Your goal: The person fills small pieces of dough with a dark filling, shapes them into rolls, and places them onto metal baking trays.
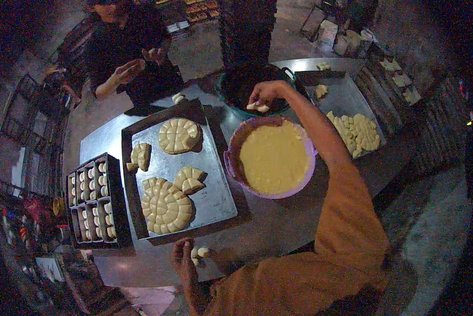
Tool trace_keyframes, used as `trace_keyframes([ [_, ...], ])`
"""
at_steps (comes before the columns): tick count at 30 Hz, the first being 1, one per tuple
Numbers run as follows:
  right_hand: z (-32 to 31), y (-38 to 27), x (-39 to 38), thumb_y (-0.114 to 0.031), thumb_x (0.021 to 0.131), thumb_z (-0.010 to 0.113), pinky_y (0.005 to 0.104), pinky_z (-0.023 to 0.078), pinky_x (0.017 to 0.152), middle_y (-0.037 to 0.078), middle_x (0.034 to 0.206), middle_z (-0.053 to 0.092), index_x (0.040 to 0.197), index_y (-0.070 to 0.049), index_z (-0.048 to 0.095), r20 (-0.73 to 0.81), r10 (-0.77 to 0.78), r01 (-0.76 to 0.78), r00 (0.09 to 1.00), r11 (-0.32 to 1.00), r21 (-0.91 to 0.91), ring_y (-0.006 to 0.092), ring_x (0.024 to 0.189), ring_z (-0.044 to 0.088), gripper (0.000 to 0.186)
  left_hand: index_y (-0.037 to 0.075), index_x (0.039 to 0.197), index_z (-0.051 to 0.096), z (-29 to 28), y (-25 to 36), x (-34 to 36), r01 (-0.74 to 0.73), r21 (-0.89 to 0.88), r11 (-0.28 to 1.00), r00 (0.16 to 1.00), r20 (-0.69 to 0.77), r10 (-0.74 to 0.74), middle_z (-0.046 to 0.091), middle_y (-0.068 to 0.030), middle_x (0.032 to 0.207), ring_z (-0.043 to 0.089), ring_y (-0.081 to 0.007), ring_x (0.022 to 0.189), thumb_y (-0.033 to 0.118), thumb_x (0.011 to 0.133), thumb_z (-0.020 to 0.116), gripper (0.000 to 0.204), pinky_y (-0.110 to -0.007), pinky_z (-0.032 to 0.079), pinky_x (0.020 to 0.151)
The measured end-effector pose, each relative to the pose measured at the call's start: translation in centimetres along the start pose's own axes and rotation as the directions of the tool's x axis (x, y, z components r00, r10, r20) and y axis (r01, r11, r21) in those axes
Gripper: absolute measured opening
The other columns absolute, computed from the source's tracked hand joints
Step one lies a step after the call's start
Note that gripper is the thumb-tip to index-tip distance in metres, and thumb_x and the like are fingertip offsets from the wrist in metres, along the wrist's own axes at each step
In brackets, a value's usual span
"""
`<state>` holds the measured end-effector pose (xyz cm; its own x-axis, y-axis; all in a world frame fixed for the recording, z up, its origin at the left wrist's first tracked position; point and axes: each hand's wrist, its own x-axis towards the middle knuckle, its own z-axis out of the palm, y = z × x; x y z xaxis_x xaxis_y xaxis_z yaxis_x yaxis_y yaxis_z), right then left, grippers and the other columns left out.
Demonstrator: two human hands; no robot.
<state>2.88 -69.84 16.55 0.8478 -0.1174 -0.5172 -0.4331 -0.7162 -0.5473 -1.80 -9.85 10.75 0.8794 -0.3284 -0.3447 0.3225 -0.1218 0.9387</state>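
My right hand (267,94) is closed on a small pale dough piece (258,107). It hangs over the near side of a dark green tub (230,104), just beyond a purple basin (298,186) of yellow batter (274,158). Beside the front edge of a large metal tray (215,181), my left hand (184,259) lies with its fingers stretched toward the rim, nothing visible in them. A few dough pieces (200,254) sit right next to it on the table. In the tray are a round spiral of dough pieces (165,206), another round one (178,136) and two smaller dough shapes.
A dark divided mould (122,213) with dough pieces stands left of the tray. On the right, a second tray (352,87) holds a heap of dough pieces (356,132). Across the table a co-worker (126,45) has both hands raised. Racks stand left and right.
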Motion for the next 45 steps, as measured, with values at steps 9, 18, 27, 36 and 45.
trace_keyframes([
  [9, 16.4, -13.7, -7.5, -0.012, 0.088, 0.068, 0.0319, 0.049, 0.092, 0.006, 0.117, 0.062, 0.139, -0.007, 0.037, -0.306, -0.456, 0.424, 0.836, 0.184, 0.887, 0.0172, 0.104, 0.061, 0.06, 0.005, 0.13, 0.051, 4.7, 1.1, 1.8, 0.46, -0.465, 0.757, 0.801, 0.584, -0.128, 0.06, -0.0134, 0.12, 0.059, -0.0249, 0.108, 0.036, 0.098, 0.051, 0.044, -0.038, 0.046, 0.096],
  [18, 32.2, -23.3, -12.3, -0.005, 0.086, 0.067, 0.0352, 0.051, 0.093, 0.011, 0.122, 0.059, 0.139, -0.013, 0.036, -0.257, -0.263, 0.255, 0.93, -0.041, 0.966, 0.0221, 0.112, 0.059, 0.062, 0.005, 0.116, 0.056, 2.4, 3.0, 1.2, 0.443, -0.556, 0.703, 0.827, 0.556, -0.081, 0.062, -0.005, 0.113, 0.059, -0.0171, 0.102, 0.031, 0.101, 0.048, 0.031, -0.034, 0.046, 0.092],
  [27, 40.3, -23.5, -10.3, 0.0, 0.089, 0.061, 0.0375, 0.052, 0.095, 0.012, 0.132, 0.053, 0.133, -0.01, 0.05, -0.497, 0.005, 0.476, 0.868, -0.299, 0.827, 0.0254, 0.118, 0.055, 0.046, 0.009, 0.113, 0.055, -2.2, 3.1, 1.5, 0.405, -0.61, 0.681, 0.854, 0.518, -0.045, 0.062, -0.0026, 0.102, 0.061, -0.0128, 0.088, 0.032, 0.101, 0.047, 0.028, -0.028, 0.052, 0.073],
  [36, 36.7, -30.1, -14.1, 0.0, 0.081, 0.069, 0.0335, 0.057, 0.082, 0.013, 0.123, 0.058, 0.11, -0.011, 0.068, -0.638, -0.617, 0.506, 0.461, 0.773, -0.382, 0.0266, 0.105, 0.063, 0.031, 0.006, 0.106, 0.058, -5.2, 7.7, 1.6, 0.037, -0.22, 0.975, 0.92, 0.389, 0.053, 0.064, -0.0026, 0.093, 0.061, -0.0115, 0.081, 0.012, 0.085, 0.071, 0.025, -0.027, 0.051, 0.073],
  [45, 33.1, -32.1, -14.9, -0.003, 0.077, 0.073, 0.0294, 0.055, 0.068, 0.005, 0.08, 0.065, 0.093, -0.007, 0.07, -0.55, -0.369, 0.499, 0.749, 0.86, 0.102, 0.0181, 0.074, 0.067, 0.017, 0.002, 0.107, 0.063, -7.6, 7.9, 2.0, -0.094, 0.029, 0.995, 0.766, 0.64, 0.053, 0.066, -0.0061, 0.091, 0.062, -0.01, 0.077, 0.018, 0.09, 0.065, 0.023, -0.025, 0.051, 0.059],
])
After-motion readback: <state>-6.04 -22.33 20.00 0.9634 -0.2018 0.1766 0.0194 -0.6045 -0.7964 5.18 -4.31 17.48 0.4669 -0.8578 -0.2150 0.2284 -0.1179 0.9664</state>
